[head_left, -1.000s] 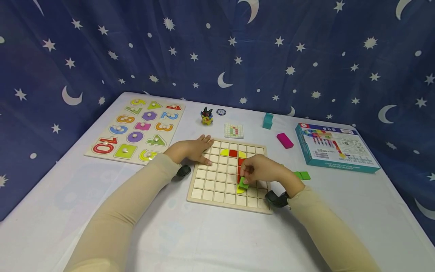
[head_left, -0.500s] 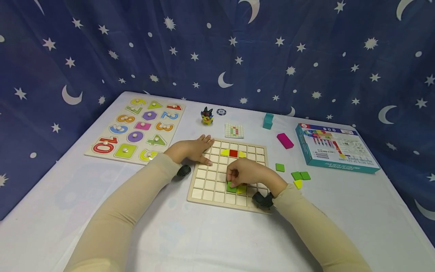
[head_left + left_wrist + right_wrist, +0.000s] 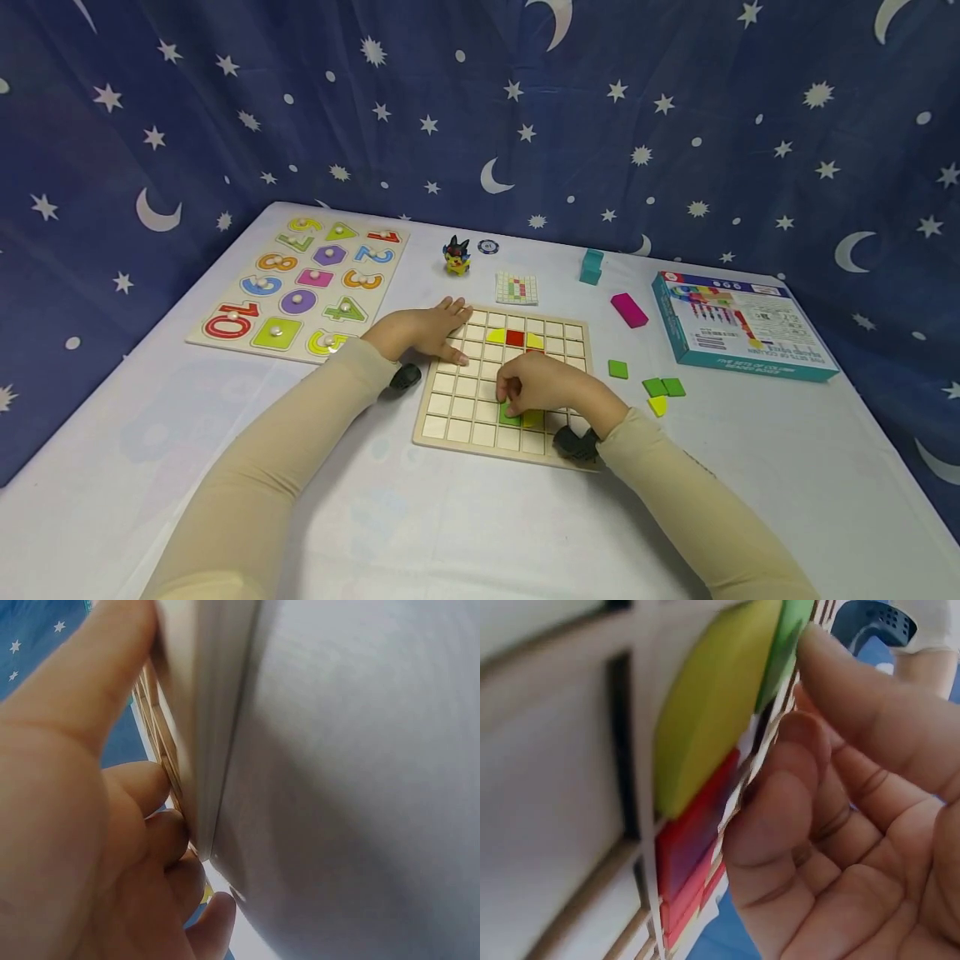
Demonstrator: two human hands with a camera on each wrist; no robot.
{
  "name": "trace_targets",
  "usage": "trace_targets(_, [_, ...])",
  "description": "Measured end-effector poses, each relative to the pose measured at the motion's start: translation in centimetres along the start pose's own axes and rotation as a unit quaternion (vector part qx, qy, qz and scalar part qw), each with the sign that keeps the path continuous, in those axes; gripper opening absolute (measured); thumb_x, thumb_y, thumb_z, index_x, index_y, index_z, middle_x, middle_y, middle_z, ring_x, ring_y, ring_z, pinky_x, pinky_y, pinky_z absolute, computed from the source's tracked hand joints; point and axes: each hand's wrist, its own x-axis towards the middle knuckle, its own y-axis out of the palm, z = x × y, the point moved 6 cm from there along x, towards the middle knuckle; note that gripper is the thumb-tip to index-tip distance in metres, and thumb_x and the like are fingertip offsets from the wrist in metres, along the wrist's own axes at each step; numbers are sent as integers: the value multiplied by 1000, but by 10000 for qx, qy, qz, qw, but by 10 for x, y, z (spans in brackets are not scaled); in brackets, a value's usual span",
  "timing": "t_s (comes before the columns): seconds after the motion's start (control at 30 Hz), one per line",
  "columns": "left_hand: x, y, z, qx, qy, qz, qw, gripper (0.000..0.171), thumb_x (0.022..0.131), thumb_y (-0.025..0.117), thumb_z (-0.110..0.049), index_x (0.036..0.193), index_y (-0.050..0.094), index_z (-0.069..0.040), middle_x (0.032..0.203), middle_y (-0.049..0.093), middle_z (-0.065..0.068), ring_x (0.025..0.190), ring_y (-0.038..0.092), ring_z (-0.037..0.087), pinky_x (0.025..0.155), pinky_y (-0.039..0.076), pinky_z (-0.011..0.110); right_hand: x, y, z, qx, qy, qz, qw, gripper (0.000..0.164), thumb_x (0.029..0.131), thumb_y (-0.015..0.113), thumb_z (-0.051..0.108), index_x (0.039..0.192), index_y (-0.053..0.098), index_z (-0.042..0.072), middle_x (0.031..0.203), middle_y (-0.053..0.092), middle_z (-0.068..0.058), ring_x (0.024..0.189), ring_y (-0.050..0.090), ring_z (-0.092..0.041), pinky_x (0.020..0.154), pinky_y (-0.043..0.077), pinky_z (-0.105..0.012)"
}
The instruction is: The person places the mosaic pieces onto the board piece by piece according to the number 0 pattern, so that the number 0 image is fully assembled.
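Observation:
My left hand (image 3: pixel 431 331) lies with spread fingers on the upper left edge of a wooden grid board (image 3: pixel 480 451). In the left wrist view its thumb and fingers rest along the board's side. My right hand (image 3: pixel 551 383) is low over the board, thumb and curled fingers at a green square tile (image 3: pixel 510 417) lying in a cell. Beside that tile sits a yellow quarter-round tile (image 3: pixel 712 712), followed by a column of red tiles (image 3: pixel 694 840) partly hidden by the hand. Higher up, a red tile (image 3: pixel 514 338) has a yellow piece (image 3: pixel 497 337) on either side.
Several loose green tiles (image 3: pixel 618 369) and a yellow one (image 3: pixel 657 406) lie right of the board. Behind stand a pattern card (image 3: pixel 517 288), a figurine (image 3: pixel 456 256), teal blocks (image 3: pixel 591 267) and a magenta block (image 3: pixel 629 310). A number puzzle (image 3: pixel 300 292) and a box (image 3: pixel 742 325) flank them.
My right hand has moved left with the green tile, from over the yellow piece to the cell on its left. In the last half second it has barely shifted. The left hand stays put.

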Motion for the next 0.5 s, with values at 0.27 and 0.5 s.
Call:
trace_targets(0.27, [0,2,2,-97,36,8,9999,94,87,56,-47,148,-1,-4,154,-9,16,141,-11,32,115,2,44,-15,-19,-16,340,188,-298,9988,9,76,73,7,79,64,10,65,53,2,62,48,-12,57,40,-24])
trace_targets(0.5, [1,1,2,-167,66,1,9998,94,86,57,-46,148,-1,-4,154,-9,16,141,-11,33,115,2,45,-38,-40,-42,331,502,-617,9963,9,76,72,6,79,63,7,69,52,-1,68,47,-16,58,41,-26])
